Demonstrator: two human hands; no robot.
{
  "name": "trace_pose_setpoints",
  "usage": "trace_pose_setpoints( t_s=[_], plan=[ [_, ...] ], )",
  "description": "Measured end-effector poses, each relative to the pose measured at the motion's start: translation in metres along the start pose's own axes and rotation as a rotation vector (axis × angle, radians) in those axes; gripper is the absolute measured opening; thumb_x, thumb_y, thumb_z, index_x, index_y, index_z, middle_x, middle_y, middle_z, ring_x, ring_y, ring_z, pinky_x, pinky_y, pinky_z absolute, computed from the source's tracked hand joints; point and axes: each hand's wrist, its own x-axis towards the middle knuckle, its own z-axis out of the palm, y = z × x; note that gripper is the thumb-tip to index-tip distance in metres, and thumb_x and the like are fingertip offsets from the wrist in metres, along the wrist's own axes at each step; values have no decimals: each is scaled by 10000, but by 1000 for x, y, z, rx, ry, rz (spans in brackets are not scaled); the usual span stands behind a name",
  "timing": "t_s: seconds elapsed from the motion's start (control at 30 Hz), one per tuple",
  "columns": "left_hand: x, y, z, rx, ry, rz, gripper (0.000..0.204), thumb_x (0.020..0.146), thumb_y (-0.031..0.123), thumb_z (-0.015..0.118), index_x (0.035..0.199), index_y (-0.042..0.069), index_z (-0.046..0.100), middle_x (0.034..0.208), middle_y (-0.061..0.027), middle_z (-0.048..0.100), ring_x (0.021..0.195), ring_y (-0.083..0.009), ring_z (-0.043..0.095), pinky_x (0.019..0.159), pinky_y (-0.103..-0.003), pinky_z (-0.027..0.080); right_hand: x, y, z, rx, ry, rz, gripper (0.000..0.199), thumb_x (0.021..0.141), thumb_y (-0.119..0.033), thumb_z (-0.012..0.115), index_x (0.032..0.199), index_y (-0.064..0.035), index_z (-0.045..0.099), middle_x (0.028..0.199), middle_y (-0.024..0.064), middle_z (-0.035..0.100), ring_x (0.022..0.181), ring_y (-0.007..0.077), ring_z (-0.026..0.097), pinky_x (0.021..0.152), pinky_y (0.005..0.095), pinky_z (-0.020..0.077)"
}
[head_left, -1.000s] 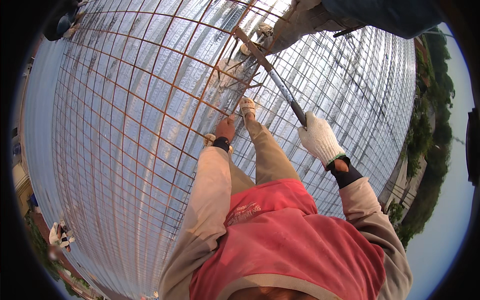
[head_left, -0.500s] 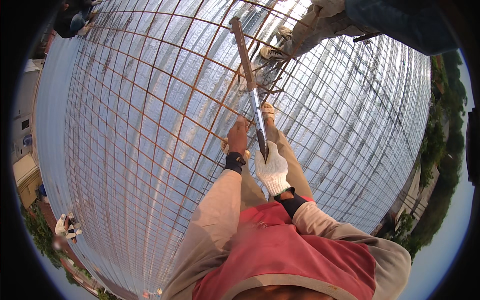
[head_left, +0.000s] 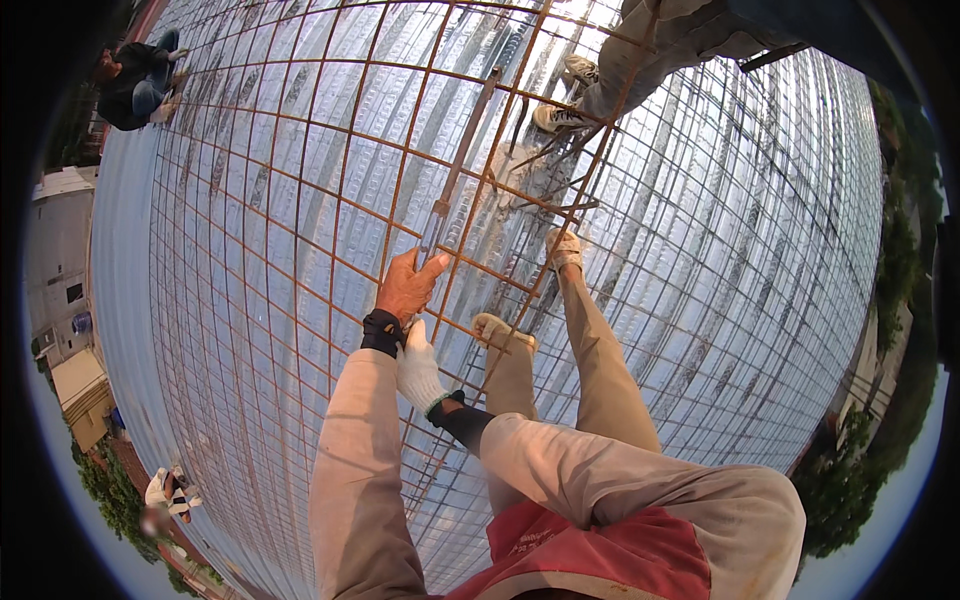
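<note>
A long, narrow metal bar tool (head_left: pixel 464 150), rusty brown with a greyer lower part, slants up and away over the steel mesh. My bare left hand (head_left: pixel 409 285) is wrapped round its lower part, thumb pointing along the bar. Just below, my right hand (head_left: pixel 420 368), in a white knit glove, is closed close to the left wrist. The bar's near end is hidden there, so its contact with the right palm does not show. Under the tool, rusty reinforcing bars (head_left: pixel 404 150) form a grid over ribbed, shiny metal decking (head_left: pixel 122 250).
My sandalled feet (head_left: pixel 505 332) stand among the bars. Bent rods (head_left: pixel 560 205) stick out near a rough patch ahead. A co-worker's shoe (head_left: pixel 556 118) is close at the upper right. Other people crouch at the far left (head_left: pixel 140 85) and lower left (head_left: pixel 172 492).
The tool has swung left and its far end has dropped lower over the mesh. My left hand, formerly beside it, now grips it. The right hand has moved left and nearer me.
</note>
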Motion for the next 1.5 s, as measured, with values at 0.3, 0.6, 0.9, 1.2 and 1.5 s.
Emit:
trace_pose_setpoints(
  t_s=[0.3,0.6,0.9,1.2,1.5],
  plan=[
    [-2,-24,40,-245,0,-84,398,1094,399,805,912,113,596,630,58,500,475,-64,466,427,-301,384,-26,-1,-73,123,8,161,485,1073,-262,671,1409,19,463,994,341,775,941,581,774,775,615,611],
    [-13,11,165,-540,118,-137,359,1108,361,792,933,106,609,645,40,520,460,-74,470,423,-296,396,-65,22,-218,-30,6,227,522,1058,-239,684,1474,-10,469,1029,406,759,1037,640,736,861,673,576],
    [-17,46,238,-817,158,-159,369,1108,383,799,1039,145,525,719,46,483,529,-75,509,446,-290,433,-82,37,-331,-150,-80,58,638,1032,-186,696,1577,25,441,896,382,735,930,623,731,762,659,551],
    [-10,100,277,-996,162,-224,425,1122,400,764,912,165,479,709,52,462,501,-81,461,435,-295,392,-92,24,-407,-347,-112,62,427,1047,-276,739,1313,-2,549,793,343,719,817,581,750,704,654,568],
    [-1,153,312,-1159,148,-207,319,1137,368,734,997,178,520,693,68,464,489,-63,456,428,-271,387,-88,-31,-493,-495,-218,96,448,1074,-321,743,1291,20,549,774,322,713,763,562,751,644,617,574]
  ],
)
